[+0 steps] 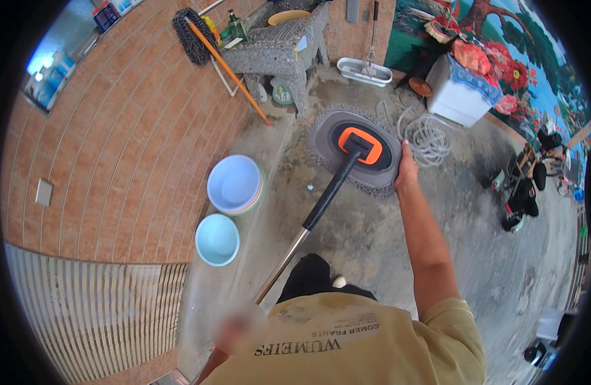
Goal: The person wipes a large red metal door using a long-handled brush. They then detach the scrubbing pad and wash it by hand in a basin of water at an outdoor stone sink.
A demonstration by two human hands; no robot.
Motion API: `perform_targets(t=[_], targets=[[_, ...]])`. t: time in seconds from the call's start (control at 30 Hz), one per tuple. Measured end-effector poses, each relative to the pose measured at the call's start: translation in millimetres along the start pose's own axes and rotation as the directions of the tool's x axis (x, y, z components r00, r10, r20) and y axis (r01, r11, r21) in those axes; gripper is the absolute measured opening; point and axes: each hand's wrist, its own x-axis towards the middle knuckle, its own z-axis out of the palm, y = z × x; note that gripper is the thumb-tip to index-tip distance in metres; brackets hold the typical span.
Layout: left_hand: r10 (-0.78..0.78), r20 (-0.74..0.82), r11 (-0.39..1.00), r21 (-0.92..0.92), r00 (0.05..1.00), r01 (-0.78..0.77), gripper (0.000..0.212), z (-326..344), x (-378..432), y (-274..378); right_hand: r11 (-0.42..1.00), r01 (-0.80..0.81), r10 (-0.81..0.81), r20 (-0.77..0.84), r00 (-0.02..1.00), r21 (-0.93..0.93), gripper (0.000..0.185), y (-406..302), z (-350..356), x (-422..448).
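A mop with an oval grey microfibre head (326, 139) is held up in front of me, its backing plate and orange connector facing me. My right hand (407, 168) grips the right rim of the head, some fingers hidden beneath it. From the connector, a black and silver telescopic handle (307, 231) slants down to the lower left. It runs into my left hand (240, 329), beside my shirt. A blurred patch covers that hand, so its fingers cannot be made out, but the handle passes into it.
Pale plastic basins (233, 183) and a light blue basin (217, 239) stand by the brick wall. An orange-handled duster (230, 72) leans at a stone sink (276, 53). A coiled clear hose (428, 139) lies near a white box (456, 98). A motorbike (521, 192) stands right.
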Motion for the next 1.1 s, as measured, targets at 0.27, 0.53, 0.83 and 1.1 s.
perform_targets(t=[0.27,0.53,0.83,1.1], targets=[[0.199,-0.06,0.977,-0.061,0.978,-0.203,0.04,2,203,145,1.0,0.009,-0.009,0.035,0.999,0.018,0.061,-68,150,178],[0.45,-0.16,0.859,-0.192,0.879,-0.475,0.042,-17,364,335,0.987,0.104,-0.129,0.224,0.966,0.118,0.054,-161,249,369],[0.267,-0.331,0.937,-0.13,0.905,-0.324,0.041,-16,513,531,0.999,0.046,-0.049,0.282,0.958,0.018,0.053,-191,464,608],[-0.001,-0.337,0.941,-0.32,0.942,-0.113,0.044,-43,595,665,0.94,0.169,-0.035,0.411,0.911,-0.295,0.064,-167,704,736]])
